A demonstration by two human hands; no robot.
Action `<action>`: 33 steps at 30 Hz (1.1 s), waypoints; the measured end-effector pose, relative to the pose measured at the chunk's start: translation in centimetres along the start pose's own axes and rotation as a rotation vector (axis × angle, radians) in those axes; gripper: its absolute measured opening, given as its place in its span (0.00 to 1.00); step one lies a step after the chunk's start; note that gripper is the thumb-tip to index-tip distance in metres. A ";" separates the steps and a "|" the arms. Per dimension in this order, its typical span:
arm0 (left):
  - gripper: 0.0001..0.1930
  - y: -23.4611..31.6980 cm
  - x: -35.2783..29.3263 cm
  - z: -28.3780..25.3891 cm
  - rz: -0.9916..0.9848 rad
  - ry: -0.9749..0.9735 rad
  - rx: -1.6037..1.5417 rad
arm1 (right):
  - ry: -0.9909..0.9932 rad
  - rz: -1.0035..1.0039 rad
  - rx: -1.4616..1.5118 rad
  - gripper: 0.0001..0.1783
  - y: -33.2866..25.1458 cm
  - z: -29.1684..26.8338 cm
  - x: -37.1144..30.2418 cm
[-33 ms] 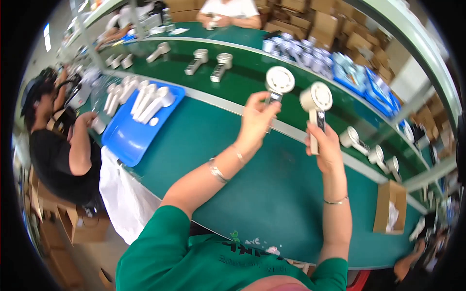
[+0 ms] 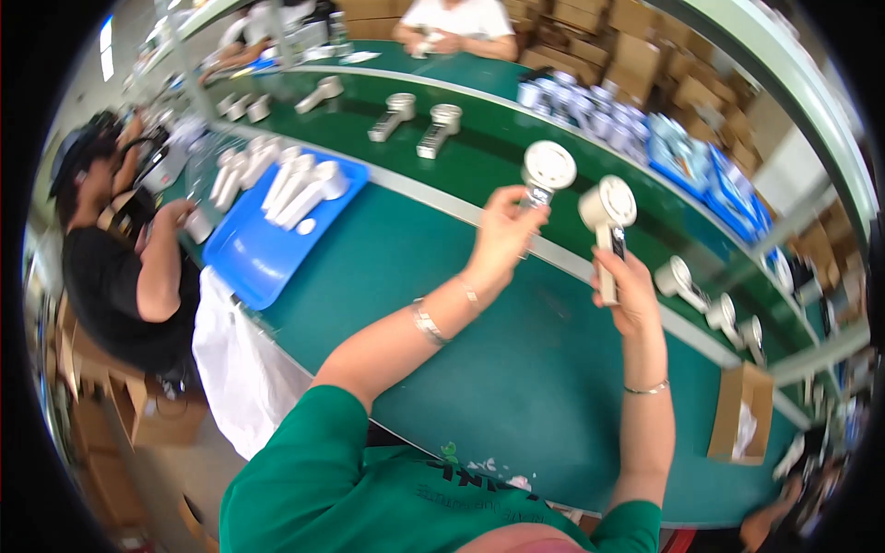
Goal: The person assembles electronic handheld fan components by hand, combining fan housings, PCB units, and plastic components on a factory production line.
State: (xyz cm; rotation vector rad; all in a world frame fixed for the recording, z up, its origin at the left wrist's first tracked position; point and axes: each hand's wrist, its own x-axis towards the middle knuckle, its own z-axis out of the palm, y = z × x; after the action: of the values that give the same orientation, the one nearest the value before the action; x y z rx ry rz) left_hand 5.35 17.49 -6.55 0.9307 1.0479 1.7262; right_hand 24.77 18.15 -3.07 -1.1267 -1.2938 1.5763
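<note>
At one o'clock from the middle of the view, the left hand (image 2: 502,241) is closed around the handle of a white, plastic-looking device (image 2: 549,166) with a round, disc-like face. At three o'clock, the right hand (image 2: 636,293) is curled around the slim, straight handle of a second device (image 2: 605,208), whose head is a thick drum. The two heads are near, but apart. Between nine and ten o'clock, a smooth blue tray (image 2: 244,263) carries long-handled white pieces (image 2: 318,192).
</note>
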 end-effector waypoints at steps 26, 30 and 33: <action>0.09 -12.0 20.3 -2.0 0.430 0.338 0.984 | 0.363 -0.313 -1.304 0.19 3.6 -12.7 19.7; 0.09 -8.5 17.9 -2.8 0.543 0.393 0.919 | 0.336 -0.375 -1.470 0.17 1.2 -18.5 13.6; 0.09 -6.5 15.1 -1.5 0.669 0.229 0.817 | 0.258 -0.226 -1.355 0.18 2.6 -26.0 11.1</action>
State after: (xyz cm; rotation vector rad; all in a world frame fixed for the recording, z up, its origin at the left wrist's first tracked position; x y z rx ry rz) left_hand 1.00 32.79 -10.88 1.7750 1.8035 1.9736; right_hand 46.23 35.53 -9.46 -1.7440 -2.2340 0.1835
